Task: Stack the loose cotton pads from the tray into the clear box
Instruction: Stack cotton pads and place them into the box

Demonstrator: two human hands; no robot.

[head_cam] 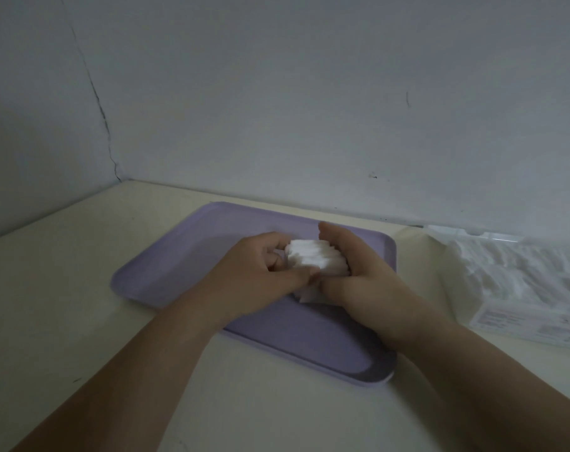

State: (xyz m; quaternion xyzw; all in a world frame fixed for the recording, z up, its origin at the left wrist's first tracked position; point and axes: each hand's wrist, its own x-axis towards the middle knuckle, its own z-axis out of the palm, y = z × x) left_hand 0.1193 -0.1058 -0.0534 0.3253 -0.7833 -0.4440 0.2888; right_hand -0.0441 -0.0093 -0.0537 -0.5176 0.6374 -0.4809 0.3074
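1. Head view, looking down onto a lilac tray, flat on a pale bench and set at a slant, its far rim close to the grey-white wall.
2. Over the tray's far right part: the cotton pads, white, gathered into one uneven stack lying on its side, edges stepped rather than flush.
3. Left hand on the side of the stack nearer the tray's left end, fingers curled round the far part of the stack, thumb laid along its near edge; closed round the pads, holding them.
4. Right hand on the side nearer the tray's right rim, fingers cupped up round the stack, thumb pressed in at the near edge, tip to tip with the left thumb; likewise holding the pads, so the stack squeezed between both hands.
5. A few pad corners poking out beneath the thumbs, toward the tray's near rim. Resting on the tray floor or lifted just off it: cannot tell (underside hidden by the hands).
6. Bare forearms reaching in from the near side, the right one crossing the tray's near rim.
7. Right of the tray and apart from it, on the bench beside the wall: the clear box, a whitish mass inside, blurred; printing on its near face, unreadable.
8. Beyond the tray's left end, a dark crack down the wall to the bench corner.
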